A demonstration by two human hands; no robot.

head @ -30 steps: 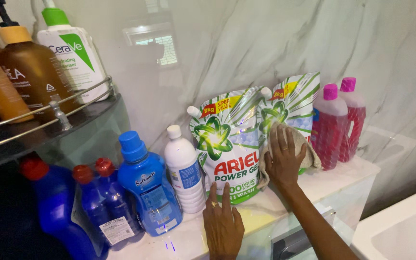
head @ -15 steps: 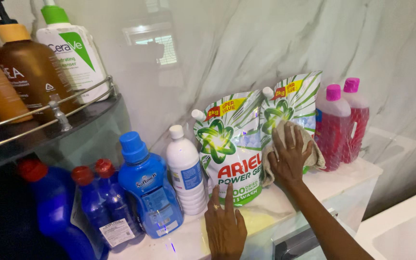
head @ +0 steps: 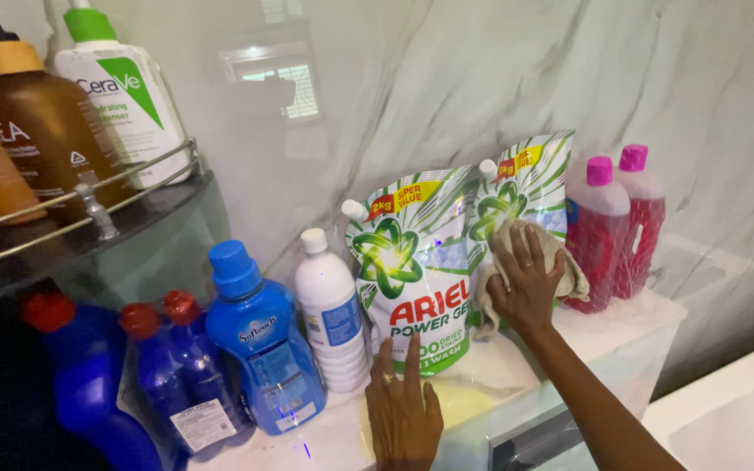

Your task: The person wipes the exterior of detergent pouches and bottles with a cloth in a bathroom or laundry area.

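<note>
Fingers of my right hand (head: 527,281) press a crumpled beige cloth (head: 569,272) against the far green-and-white detergent pouch (head: 530,187); my left hand (head: 403,410) lies flat, empty, steadying on the white marble bench (head: 630,318).

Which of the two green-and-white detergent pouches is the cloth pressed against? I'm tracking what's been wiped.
The rear pouch, on the right beside the pink-capped bottles. The right hand holds the cloth against its front; the front pouch stands uncovered.
</note>
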